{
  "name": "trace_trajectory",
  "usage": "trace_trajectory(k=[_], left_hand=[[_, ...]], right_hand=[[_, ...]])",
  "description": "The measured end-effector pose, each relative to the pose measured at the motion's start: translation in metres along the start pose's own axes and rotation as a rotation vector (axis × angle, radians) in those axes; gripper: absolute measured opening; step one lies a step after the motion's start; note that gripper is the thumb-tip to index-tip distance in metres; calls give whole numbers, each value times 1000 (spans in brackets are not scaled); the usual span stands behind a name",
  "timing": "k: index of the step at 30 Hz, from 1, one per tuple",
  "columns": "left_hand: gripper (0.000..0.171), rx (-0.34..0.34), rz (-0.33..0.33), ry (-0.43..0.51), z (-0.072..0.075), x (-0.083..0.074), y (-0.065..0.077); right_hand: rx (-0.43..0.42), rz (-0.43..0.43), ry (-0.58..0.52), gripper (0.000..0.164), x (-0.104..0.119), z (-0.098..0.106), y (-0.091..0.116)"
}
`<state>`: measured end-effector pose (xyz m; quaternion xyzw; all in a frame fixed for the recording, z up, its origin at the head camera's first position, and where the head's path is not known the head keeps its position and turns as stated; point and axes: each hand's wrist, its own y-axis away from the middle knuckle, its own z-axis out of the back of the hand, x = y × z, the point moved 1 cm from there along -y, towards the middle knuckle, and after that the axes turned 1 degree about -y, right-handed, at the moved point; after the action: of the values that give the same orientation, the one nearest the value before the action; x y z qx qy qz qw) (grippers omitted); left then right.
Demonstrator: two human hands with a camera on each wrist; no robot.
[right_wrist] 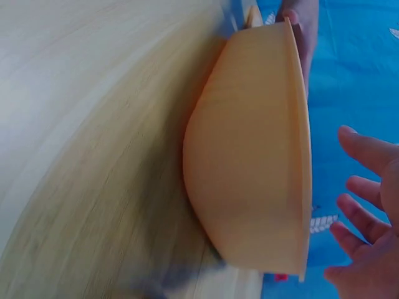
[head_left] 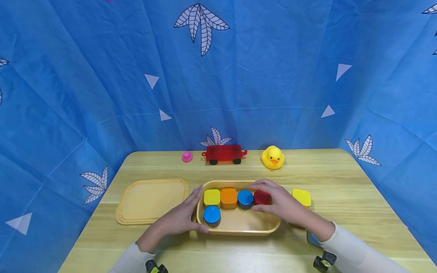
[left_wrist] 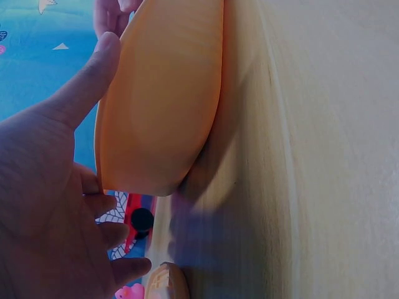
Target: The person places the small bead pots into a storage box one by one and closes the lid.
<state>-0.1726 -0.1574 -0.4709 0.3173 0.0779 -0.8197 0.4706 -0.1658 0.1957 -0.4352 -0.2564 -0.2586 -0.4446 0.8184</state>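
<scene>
A tan plastic bin (head_left: 239, 230) sits mid-table with a yellow square block (head_left: 212, 197), an orange square block (head_left: 228, 197), a blue round block (head_left: 245, 198) and a red round block (head_left: 263, 197) in a back row. A second blue round block (head_left: 212, 215) lies front left. My right hand (head_left: 269, 203) reaches over the bin's right end, thumb and forefinger around the red round block. My left hand (head_left: 184, 216) rests against the bin's left wall (left_wrist: 162, 112), its thumb (left_wrist: 93, 75) straight along it. The right wrist view shows the bin's outside (right_wrist: 249, 162) and spread fingers (right_wrist: 365, 215).
A flat tan lid (head_left: 151, 200) lies left of the bin. Another yellow square block (head_left: 301, 197) sits right of my right hand, and something blue (head_left: 312, 239) shows under that forearm. A pink duck (head_left: 186, 156), red toy wagon (head_left: 223, 153) and yellow duck (head_left: 272, 157) line the far edge.
</scene>
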Motion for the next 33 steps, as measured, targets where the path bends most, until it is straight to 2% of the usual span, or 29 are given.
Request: trace_trajectory(k=[12,17,25,33], left_hand=[[129,9,1,-5,2,-2,1],[129,2,-4,-6,2,-1,1],[129,12,9,6,2,-3,2],[128,3,-13,3,3,-2,2]], right_hand=[[-45,-88,-30,65,-23,33,24],[-54,-165,-51,67,-38,48,34],[-18,-243,-46,72,-66,66,47],[50,-285,-149,72,-96,72,55]])
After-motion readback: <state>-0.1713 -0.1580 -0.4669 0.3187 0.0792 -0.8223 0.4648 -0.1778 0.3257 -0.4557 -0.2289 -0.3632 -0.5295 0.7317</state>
